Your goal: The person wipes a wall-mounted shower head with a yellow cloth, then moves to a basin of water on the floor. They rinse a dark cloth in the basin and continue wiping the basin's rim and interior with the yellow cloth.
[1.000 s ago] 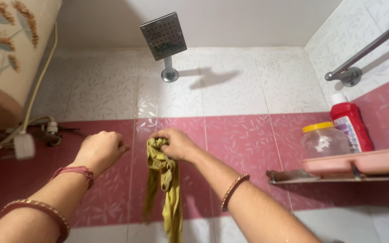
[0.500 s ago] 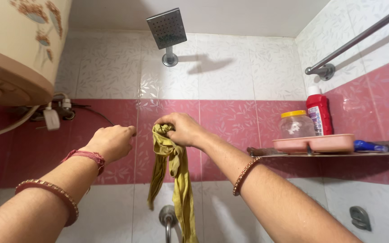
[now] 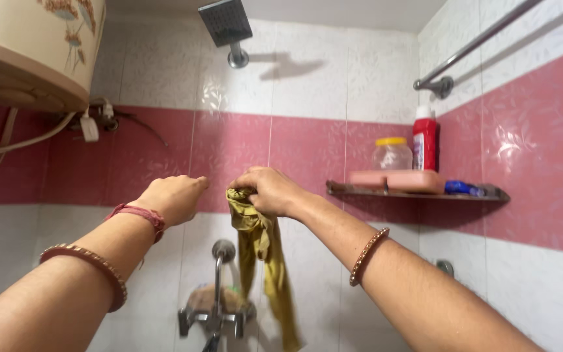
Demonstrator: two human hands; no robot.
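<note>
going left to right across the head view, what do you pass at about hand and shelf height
Left hand → olive-green cloth gripped at its top by the right hand → pink tray on the wall shelf → clear jar with a yellow lid → red bottle with a white cap → blue item lying on the shelf.

A single head camera is looking forward and slightly upward at a tiled bathroom wall, standing close enough that both forearms are reaching in from six o'clock. The shower head (image 3: 225, 21) is sitting at twelve o'clock, the shelf (image 3: 418, 191) at three o'clock.
</note>
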